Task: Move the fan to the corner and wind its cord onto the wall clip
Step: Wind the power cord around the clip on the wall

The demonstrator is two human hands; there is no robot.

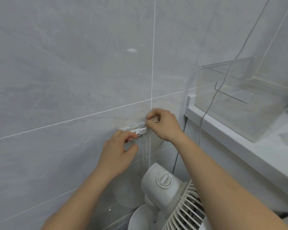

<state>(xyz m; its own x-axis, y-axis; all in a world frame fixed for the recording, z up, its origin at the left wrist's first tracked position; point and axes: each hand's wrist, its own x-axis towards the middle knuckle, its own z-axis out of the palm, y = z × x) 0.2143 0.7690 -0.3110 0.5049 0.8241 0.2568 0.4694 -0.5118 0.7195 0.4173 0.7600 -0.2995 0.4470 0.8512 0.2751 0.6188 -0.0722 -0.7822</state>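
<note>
White plastic wall clip (pixel 137 129) sits on grey marbled tile. Left hand (pixel 119 154) pinches its lower edge; right hand (pixel 163 125) pinches the thin cord (pixel 144 146) beside it. Below stands the ribbed fan (pixel 166 188), partly cut off.

Fan (pixel 171 196) cut off at bottom edge; right-hand fingers (pixel 152 115) hide cord end.

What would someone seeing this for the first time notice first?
Two bare hands meet at a white wall clip on the grey tiled wall: the right hand pinches the thin cord at its right end, the left hand holds its lower left edge. Directly below stands the white fan, dial up, beside a ledge carrying a clear plastic box.
</note>
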